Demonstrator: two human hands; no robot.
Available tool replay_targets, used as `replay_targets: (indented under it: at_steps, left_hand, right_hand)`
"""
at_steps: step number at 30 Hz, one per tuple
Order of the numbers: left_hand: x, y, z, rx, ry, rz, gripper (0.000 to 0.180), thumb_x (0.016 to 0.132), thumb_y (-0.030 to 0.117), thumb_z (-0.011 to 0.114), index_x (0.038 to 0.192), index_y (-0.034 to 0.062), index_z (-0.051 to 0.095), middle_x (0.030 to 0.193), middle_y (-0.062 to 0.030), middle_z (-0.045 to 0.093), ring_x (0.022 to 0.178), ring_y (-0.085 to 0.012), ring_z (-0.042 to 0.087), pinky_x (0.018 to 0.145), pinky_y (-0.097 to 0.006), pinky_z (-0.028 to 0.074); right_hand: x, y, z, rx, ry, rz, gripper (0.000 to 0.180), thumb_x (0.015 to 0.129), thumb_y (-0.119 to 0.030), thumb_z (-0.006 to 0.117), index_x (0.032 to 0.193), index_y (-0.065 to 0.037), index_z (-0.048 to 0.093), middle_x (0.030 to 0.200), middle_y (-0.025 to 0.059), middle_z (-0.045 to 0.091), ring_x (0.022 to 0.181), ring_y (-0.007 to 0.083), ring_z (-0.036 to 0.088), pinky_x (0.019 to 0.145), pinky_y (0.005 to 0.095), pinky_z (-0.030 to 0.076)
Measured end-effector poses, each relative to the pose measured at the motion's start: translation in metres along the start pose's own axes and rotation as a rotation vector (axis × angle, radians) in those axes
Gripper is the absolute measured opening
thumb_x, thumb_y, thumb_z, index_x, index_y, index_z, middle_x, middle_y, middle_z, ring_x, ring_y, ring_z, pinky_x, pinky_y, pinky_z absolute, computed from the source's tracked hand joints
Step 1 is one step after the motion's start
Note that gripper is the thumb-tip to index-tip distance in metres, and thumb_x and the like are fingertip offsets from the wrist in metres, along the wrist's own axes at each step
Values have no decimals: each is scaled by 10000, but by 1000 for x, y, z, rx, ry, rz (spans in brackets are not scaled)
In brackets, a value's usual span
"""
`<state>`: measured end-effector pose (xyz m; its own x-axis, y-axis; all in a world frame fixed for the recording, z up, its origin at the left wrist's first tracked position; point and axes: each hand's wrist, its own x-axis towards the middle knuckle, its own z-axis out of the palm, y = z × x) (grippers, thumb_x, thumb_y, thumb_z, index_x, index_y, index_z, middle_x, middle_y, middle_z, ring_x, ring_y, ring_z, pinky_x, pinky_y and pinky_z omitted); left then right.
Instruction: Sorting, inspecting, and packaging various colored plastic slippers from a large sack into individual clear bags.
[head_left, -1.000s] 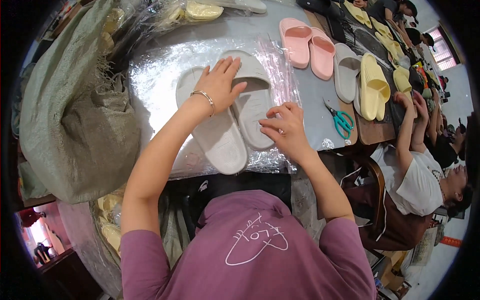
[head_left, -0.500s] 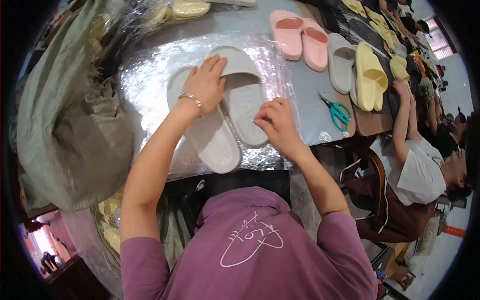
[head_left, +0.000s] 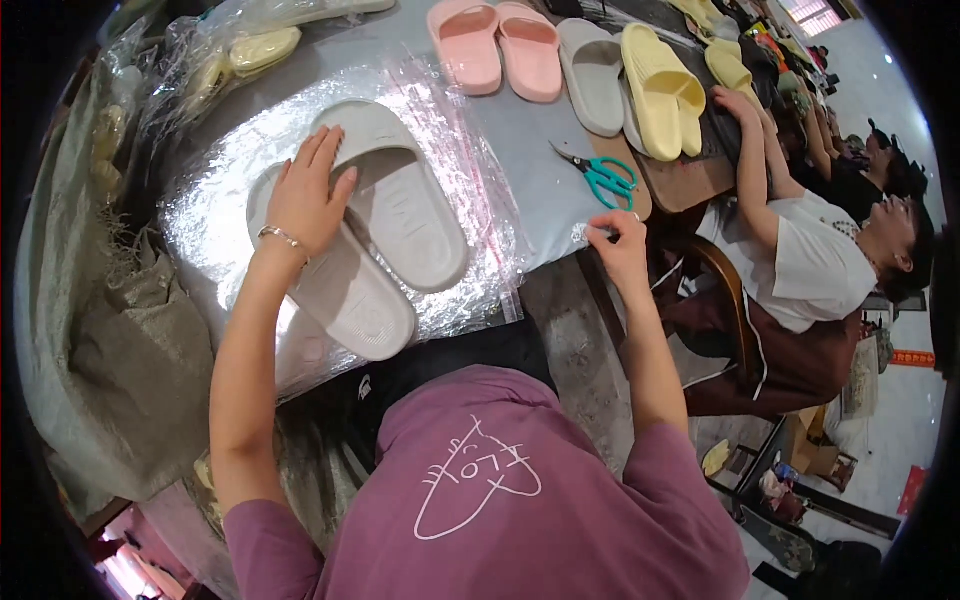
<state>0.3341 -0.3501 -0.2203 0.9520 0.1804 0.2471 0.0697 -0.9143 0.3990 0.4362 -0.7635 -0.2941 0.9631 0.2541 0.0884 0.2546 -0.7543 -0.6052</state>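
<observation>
A pair of light grey slide slippers lies on shiny clear plastic bags (head_left: 480,215) on the table. My left hand (head_left: 312,205), with a bracelet at the wrist, rests flat across their straps, fingers stretched out. The right slipper (head_left: 415,230) and the left slipper (head_left: 365,300) lie side by side, toes pointing away. My right hand (head_left: 625,252) is off to the right at the table's edge, its thumb and fingertips pinched together. Whatever the pinch holds, if anything, is too small to make out. Just beyond that hand lie teal-handled scissors (head_left: 608,182).
Pink slippers (head_left: 500,50), a grey slipper (head_left: 597,85) and yellow slippers (head_left: 660,95) line the table's far right. A grey-green woven sack (head_left: 120,350) bulges at the left. Bagged yellow slippers (head_left: 262,52) lie far left. A co-worker (head_left: 790,240) sits at the right.
My right hand has moved from beside the right slipper out to the table's edge near the scissors. My left hand stays on the straps. The view has swung to the right.
</observation>
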Motion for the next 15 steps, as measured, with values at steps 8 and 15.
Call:
replay_targets:
  at_steps: [8,15]
  left_hand:
    - [-70,0,-57,48,375,174,265,808,25,619,1072,50,615,1040,-121,620,1060,-297,543,998,-462,379]
    - [-105,26,-22,406,412,236,298,685,77,661,978,128,662,914,8,566,925,-194,512,874,-386,342]
  right_hand:
    - [45,-15,-27,-321,75,-269,433,730,-28,591,1161,-47,561,1117,158,582,1061,356,514,889,423,418]
    - [64,-35,-19,-674,-72,-208,396,732,-5,567,1127,-40,549,1091,142,551,1059,329,519,863,453,420]
